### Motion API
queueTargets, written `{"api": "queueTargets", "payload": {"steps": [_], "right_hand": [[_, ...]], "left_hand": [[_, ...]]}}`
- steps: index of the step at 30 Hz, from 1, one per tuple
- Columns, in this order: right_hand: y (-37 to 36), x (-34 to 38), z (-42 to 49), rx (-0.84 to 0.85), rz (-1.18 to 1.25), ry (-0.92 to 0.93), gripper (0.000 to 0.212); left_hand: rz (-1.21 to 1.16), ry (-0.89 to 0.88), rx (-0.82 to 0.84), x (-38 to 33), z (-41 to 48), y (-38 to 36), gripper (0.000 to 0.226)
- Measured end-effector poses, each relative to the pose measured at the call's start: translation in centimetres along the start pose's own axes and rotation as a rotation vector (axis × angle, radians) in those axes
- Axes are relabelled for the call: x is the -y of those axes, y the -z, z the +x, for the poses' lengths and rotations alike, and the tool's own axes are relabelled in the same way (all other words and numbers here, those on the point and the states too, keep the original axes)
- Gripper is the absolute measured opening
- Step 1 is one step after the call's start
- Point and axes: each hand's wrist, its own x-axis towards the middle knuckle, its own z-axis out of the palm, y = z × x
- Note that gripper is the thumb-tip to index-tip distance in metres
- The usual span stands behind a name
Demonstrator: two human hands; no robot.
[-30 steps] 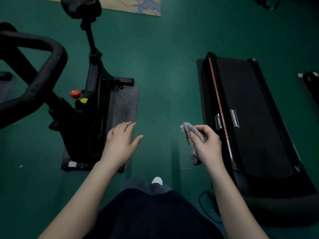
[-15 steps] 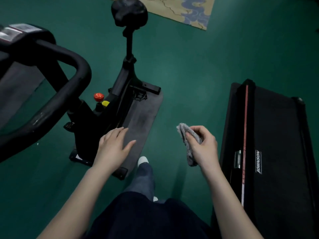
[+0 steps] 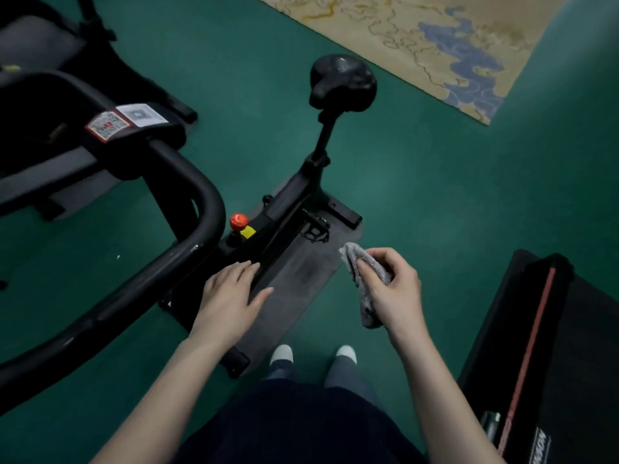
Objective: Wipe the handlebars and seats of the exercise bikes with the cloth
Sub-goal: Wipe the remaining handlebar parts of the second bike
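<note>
A: Where's the cloth [image 3: 351, 259]?
B: In the right hand [image 3: 390, 289]. Grey and bunched up, with the thumb and curled fingers pinching it. One end sticks out above the thumb and the other hangs below the palm. It's in the air over the near right edge of the mat [image 3: 301, 272], not touching the bike.
A: And the left hand [image 3: 231, 298]?
B: It holds nothing. Palm down, fingers straight and together, thumb spread to the right. It's over the bike frame [image 3: 284, 212] and the mat's left side. Can't tell if it's touching anything.
A: Where are the wipe targets?
B: The handlebar [image 3: 134, 291] is a black loop on the left, running from the near left corner up to a console with two QR stickers [image 3: 107, 123]. It's just left of the left hand. The seat [image 3: 341, 83] is black, up on its post at the far end of the bike, well apart from both hands.
A: What else is in view?
B: A red knob [image 3: 238, 222] on the frame, between the handlebar and the seat post. A treadmill [image 3: 552, 346] at near right. A green floor [image 3: 418, 195], with a tan and blue rug [image 3: 435, 38] at far right. Two white shoe toes [image 3: 282, 353] at the near end of the mat.
</note>
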Motion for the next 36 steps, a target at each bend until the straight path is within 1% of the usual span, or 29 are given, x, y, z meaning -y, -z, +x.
{"api": "queueTargets", "payload": {"steps": [5,12,19,23,29,33,36], "right_hand": [[-1.0,1.1,5.5,0.18,0.024,0.077,0.014],[-2.1,3.2,12.4,0.561,0.01,0.287,0.018],[-4.1,6.1,15.1,0.874,0.039,0.435,0.013],[-5.1,8.4,14.9,1.013,0.085,0.511,0.01],[-6.7,13.8,13.6,1.152,0.239,0.667,0.013],[-9.1,16.8,11.0,1.267,0.25,0.739,0.016],[-11.0,18.4,8.8,1.348,0.242,0.796,0.013]], "left_hand": [[-0.029,0.189,-0.083,-1.1,1.0,0.6,0.057],[-0.124,0.554,-0.19,-4.5,1.1,0.6,0.06],[-0.191,0.842,-0.346,-7.5,-1.0,0.5,0.062],[-0.215,0.965,-0.478,-8.9,-3.2,0.5,0.061],[-0.3,1.144,-0.717,-9.6,-6.6,1.5,0.059],[-0.343,1.227,-0.896,-8.8,-8.7,3.1,0.057],[-0.417,1.286,-1.039,-7.8,-10.5,4.4,0.063]]}}
